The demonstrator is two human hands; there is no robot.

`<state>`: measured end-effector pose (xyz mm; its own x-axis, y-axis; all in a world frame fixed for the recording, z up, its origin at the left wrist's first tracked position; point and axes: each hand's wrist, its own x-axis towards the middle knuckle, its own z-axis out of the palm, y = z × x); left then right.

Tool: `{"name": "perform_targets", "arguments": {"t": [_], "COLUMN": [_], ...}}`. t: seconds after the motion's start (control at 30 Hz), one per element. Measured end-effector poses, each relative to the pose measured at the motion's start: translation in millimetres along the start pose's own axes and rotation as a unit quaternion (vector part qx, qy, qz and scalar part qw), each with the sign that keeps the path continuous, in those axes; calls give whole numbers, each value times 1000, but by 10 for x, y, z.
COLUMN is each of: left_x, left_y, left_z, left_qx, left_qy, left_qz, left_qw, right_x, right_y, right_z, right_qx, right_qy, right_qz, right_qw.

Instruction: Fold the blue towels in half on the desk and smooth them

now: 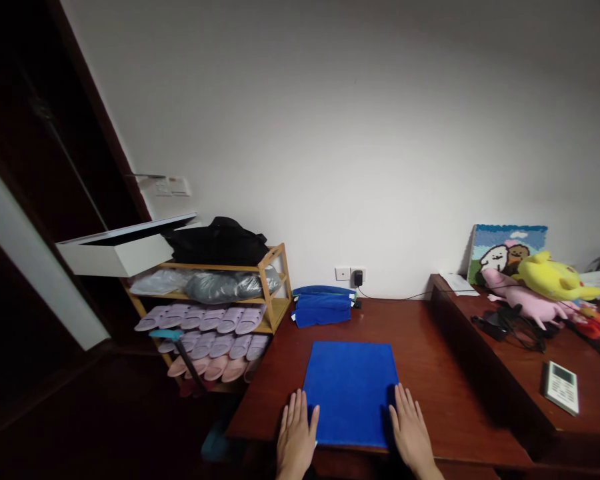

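Note:
A blue cloth [353,393], like a towel, lies flat and smooth on the reddish-brown wooden table [445,413], near its front edge. At the cloth's left edge rests my left hand [297,430], its fingers stretched forward and the thumb over the blue fabric. My right hand [410,427] is at the opposite edge, fingers also extended, thumb toward the cloth. Neither hand grips anything. Behind the flat cloth, against the wall, sits a small pile of folded blue cloths [323,308].
On the left stands a wooden shoe rack [275,287] with several slippers [227,320], a black bag [220,241] and a white box [117,257]. A raised desk [525,360] at right holds plush toys [550,277], cables and a calculator [563,387]. A black plug [358,277] sits in the wall socket.

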<state>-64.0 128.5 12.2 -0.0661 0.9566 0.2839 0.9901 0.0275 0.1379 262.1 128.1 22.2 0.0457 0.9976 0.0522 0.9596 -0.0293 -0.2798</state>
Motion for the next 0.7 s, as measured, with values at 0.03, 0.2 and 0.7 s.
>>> {"name": "perform_targets", "arguments": {"t": [0.03,0.2,0.7], "left_x": [52,303,556], "left_y": [124,1135,640], "left_z": [-65,-234,110], "left_qx": [-16,-141,-79], "left_qy": [0,-77,-133], "left_qz": [8,202,154], "left_qw": [1000,966,976], "right_x": [65,245,204], "right_y": [-26,-79,17], "right_z": [-52,-49,254], "right_qx": [-5,-32,-71], "right_qy": [-7,-57,-26], "right_qz": [3,10,9], "right_qw": [1000,998,997]}}
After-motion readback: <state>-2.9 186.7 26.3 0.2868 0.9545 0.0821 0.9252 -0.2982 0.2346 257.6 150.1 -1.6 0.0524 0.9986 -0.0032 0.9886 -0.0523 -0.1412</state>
